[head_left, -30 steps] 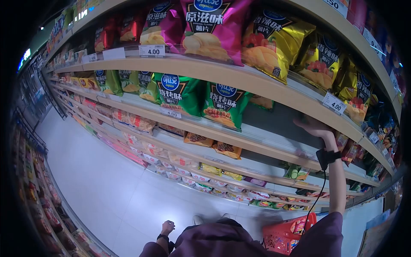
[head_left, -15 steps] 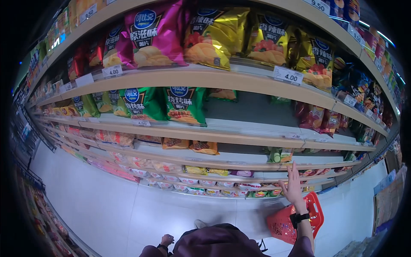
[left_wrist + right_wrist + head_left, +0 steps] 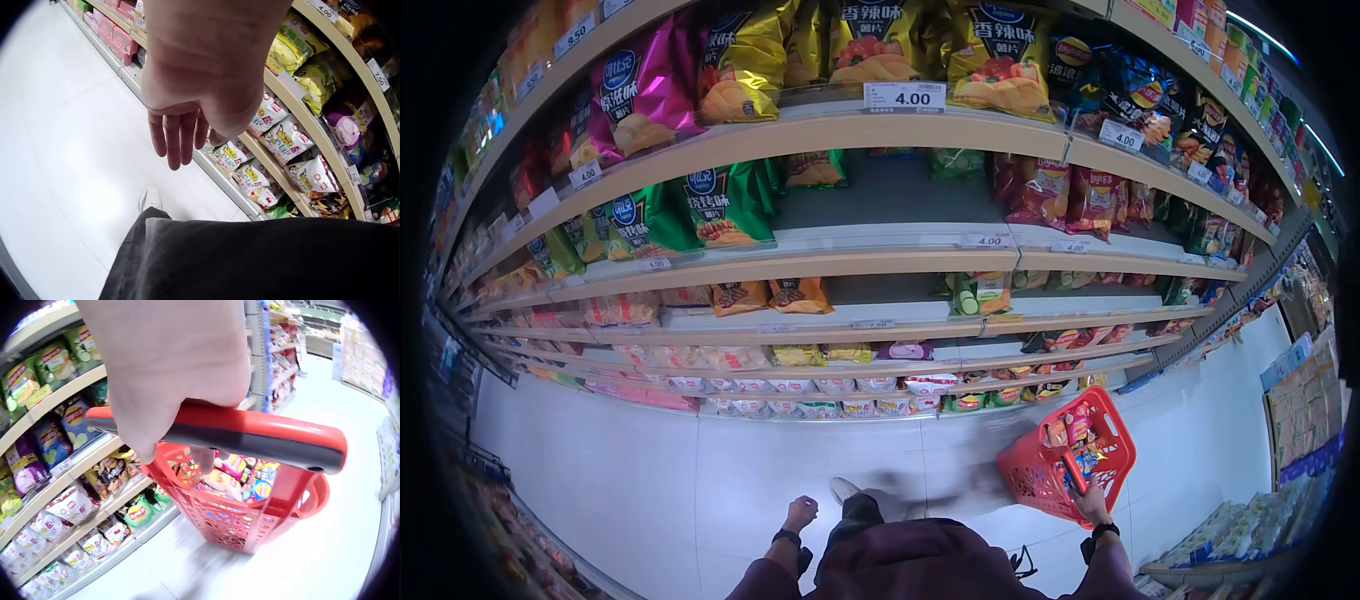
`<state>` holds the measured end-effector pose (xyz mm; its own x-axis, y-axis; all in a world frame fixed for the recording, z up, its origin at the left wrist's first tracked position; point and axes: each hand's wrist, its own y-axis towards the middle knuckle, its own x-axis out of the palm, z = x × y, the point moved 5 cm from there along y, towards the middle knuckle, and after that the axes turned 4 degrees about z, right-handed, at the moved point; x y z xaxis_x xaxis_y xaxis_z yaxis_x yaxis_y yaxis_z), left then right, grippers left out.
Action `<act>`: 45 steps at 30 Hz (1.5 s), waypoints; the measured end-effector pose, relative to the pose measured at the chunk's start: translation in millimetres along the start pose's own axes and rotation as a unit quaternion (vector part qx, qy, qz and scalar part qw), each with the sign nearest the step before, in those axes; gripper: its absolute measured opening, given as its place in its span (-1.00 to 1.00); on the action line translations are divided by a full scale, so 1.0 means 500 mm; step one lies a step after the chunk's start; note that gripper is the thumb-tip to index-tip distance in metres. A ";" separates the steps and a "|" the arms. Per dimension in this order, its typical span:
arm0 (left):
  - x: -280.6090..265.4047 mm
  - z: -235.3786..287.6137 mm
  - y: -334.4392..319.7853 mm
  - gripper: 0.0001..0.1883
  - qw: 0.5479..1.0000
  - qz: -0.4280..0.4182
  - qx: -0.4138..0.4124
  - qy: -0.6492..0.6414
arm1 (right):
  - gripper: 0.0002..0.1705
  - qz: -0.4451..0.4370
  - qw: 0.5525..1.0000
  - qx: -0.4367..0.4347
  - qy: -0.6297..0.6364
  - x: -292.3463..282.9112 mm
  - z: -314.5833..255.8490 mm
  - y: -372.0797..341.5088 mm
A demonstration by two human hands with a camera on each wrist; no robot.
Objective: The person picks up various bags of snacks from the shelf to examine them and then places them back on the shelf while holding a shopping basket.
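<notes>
My right hand (image 3: 1092, 505) grips the handle (image 3: 262, 434) of a red shopping basket (image 3: 1028, 482) on the lower right in the head view. In the right wrist view the fingers curl down past the red and black grip, the thumb on its left side. Several colourful snack bags (image 3: 228, 478) lie inside the basket. On the other side of the body, my left hand (image 3: 802, 513) hangs over the floor with nothing in it. Its fingers (image 3: 173, 140) dangle loosely in the left wrist view, near the lower shelves.
Long curved shelves (image 3: 880, 262) of chip bags span the front, with green bags (image 3: 725, 205), yellow bags (image 3: 745, 70) and price tags. White tiled floor (image 3: 800, 450) lies below. Stacked goods (image 3: 1305, 410) stand on the right. My shoe (image 3: 843, 490) shows near the basket.
My right hand has come down from the shelf to the basket handle and now grips it. The head view has turned right along the shelves. The left hand still hangs loosely.
</notes>
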<state>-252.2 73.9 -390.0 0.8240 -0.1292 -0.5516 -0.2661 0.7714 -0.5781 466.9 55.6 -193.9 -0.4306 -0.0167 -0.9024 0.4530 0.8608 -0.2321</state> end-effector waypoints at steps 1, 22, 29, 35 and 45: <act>0.014 0.017 -0.011 -0.70 1.000 0.001 0.017 -0.006 | -0.32 -0.021 1.000 0.007 -0.023 0.009 0.025 0.006; 0.171 -0.172 -0.229 -0.73 0.979 -0.073 0.080 0.173 | -0.49 -0.017 0.990 -0.022 0.141 0.063 -0.078 -0.046; 0.164 -0.039 -0.216 -0.68 0.979 0.000 0.158 0.127 | -0.61 -0.058 0.990 -0.023 0.124 0.101 -0.119 -0.057; 0.178 -0.019 -0.191 -0.65 0.962 -0.021 0.157 0.221 | -0.68 -0.066 0.966 -0.093 0.233 0.114 -0.186 -0.099; 0.123 -0.111 -0.225 -0.70 0.995 0.005 0.071 0.068 | -0.77 -0.143 0.930 -0.059 0.334 0.136 -0.319 -0.120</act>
<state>-199.3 -55.5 -392.4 0.7434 -0.1973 -0.6390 -0.1925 0.8519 -0.4871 285.7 84.0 -183.5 -0.9266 0.0325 -0.3746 0.1740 0.9202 -0.3506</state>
